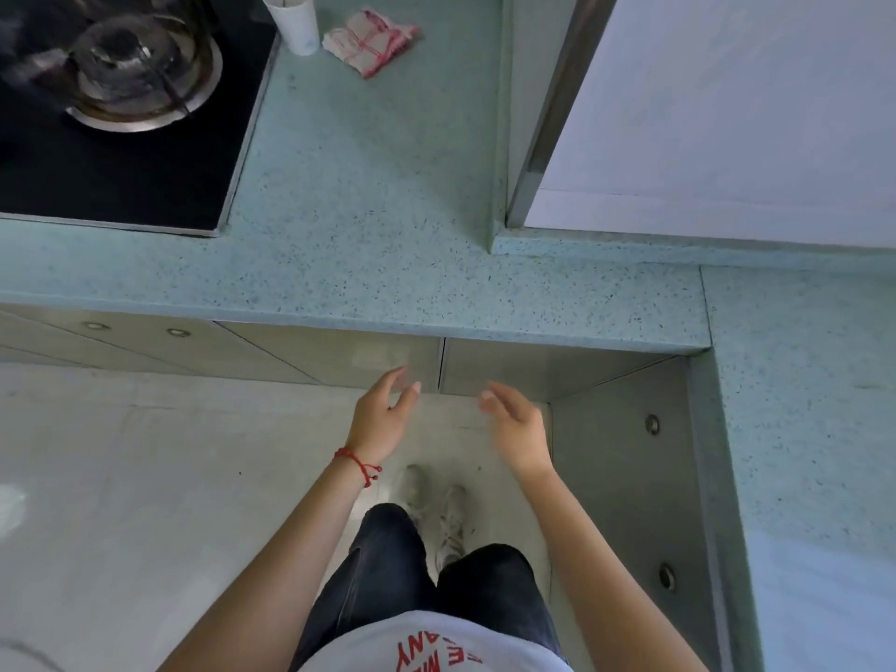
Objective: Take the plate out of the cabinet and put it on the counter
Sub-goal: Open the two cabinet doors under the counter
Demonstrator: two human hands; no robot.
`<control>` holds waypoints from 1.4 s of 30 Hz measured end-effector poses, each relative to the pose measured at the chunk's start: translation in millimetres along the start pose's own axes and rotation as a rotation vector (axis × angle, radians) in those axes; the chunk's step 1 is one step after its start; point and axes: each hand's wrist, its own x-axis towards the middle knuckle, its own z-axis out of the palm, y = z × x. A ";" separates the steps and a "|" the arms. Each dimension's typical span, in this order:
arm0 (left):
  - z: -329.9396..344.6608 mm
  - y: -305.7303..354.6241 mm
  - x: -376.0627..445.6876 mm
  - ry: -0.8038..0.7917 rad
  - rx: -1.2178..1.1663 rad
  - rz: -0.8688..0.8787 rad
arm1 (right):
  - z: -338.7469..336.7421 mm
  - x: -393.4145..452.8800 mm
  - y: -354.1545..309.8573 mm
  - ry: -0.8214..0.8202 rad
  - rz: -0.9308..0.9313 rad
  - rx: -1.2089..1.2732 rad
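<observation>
Grey cabinet doors (pixel 439 366) are shut; I'm reaching with both hands, fingers (pixel 412 388) open, empty. Next I'm opening them.

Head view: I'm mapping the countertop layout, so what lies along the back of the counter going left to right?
Gas burner on the black cooktop → white cup → folded red-and-white cloth → pale panel at the right.
</observation>
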 end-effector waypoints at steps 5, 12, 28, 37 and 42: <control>-1.6 -2.9 33.3 -0.023 -0.484 -0.281 | 14.2 32.7 -3.4 -0.001 0.179 0.514; 2.5 2.5 59.7 -0.059 -0.817 -0.445 | 23.9 65.7 -5.0 -0.028 0.259 0.892; -1.3 -2.7 80.8 -0.185 -1.169 -0.443 | 36.7 84.0 -9.1 -0.126 0.235 1.149; 0.7 -18.3 65.2 -0.131 -1.157 -0.459 | 35.6 70.5 3.2 -0.131 0.215 1.072; 3.7 -23.7 48.3 -0.072 -1.137 -0.473 | 34.3 59.3 13.2 -0.086 0.247 1.018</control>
